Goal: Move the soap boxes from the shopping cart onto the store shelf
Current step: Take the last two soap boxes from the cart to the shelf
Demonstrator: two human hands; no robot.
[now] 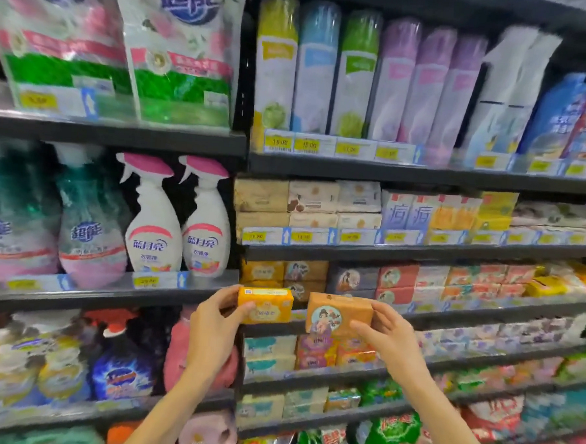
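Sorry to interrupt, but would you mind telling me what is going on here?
A person is stocking soap. The left hand holds a yellow soap box and the right hand holds an orange soap box, both raised in front of the soap shelf, not yet set down. The cart is out of view.

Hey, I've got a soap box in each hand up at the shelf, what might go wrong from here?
1. The shelf row already looks packed, so pushing the yellow box or orange box in may knock neighbours off.
2. The left hand and right hand each hold by box ends; either could slip.
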